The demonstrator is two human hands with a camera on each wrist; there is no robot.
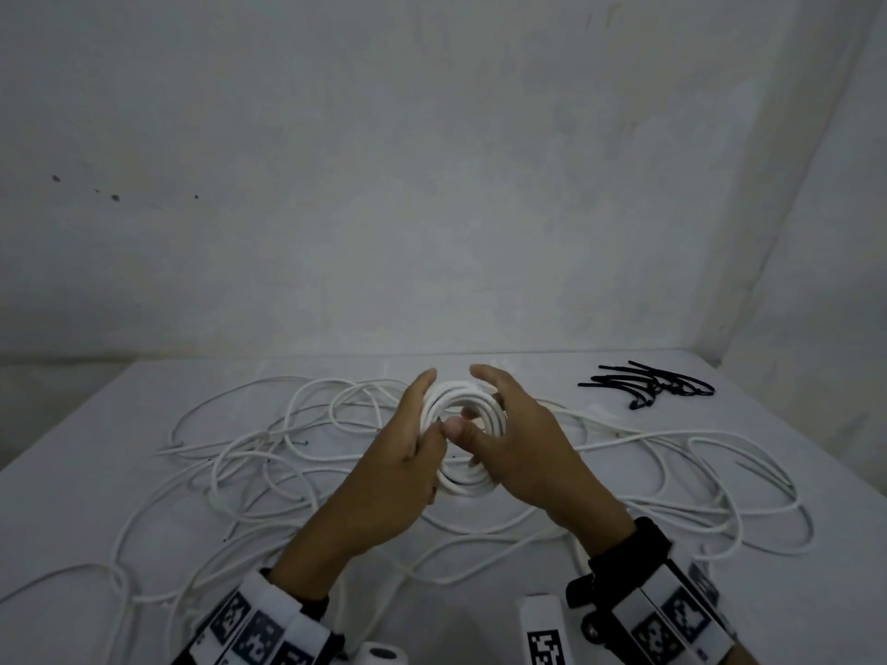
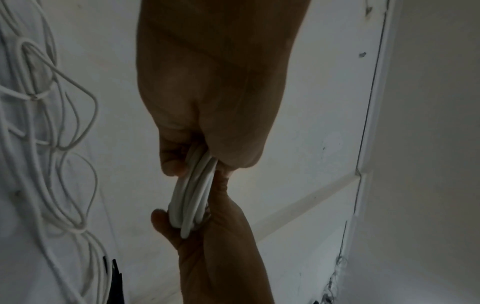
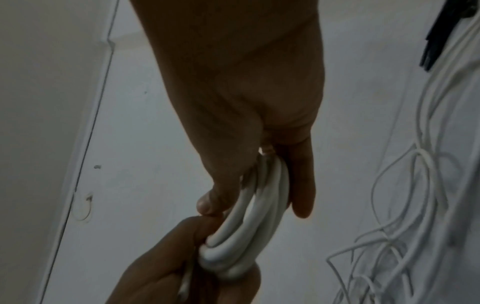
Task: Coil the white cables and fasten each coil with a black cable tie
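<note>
Pinching grip from both sides: left hand (image 1: 405,465) and right hand (image 1: 521,446) clamp the white cable coil (image 1: 463,482) so its loops can't spring apart before a black cable tie (image 1: 648,383) goes on.

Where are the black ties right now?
The black cable ties lie in a small pile at the table's far right in the head view, beyond the loose white cables, with neither hand touching them.
</note>
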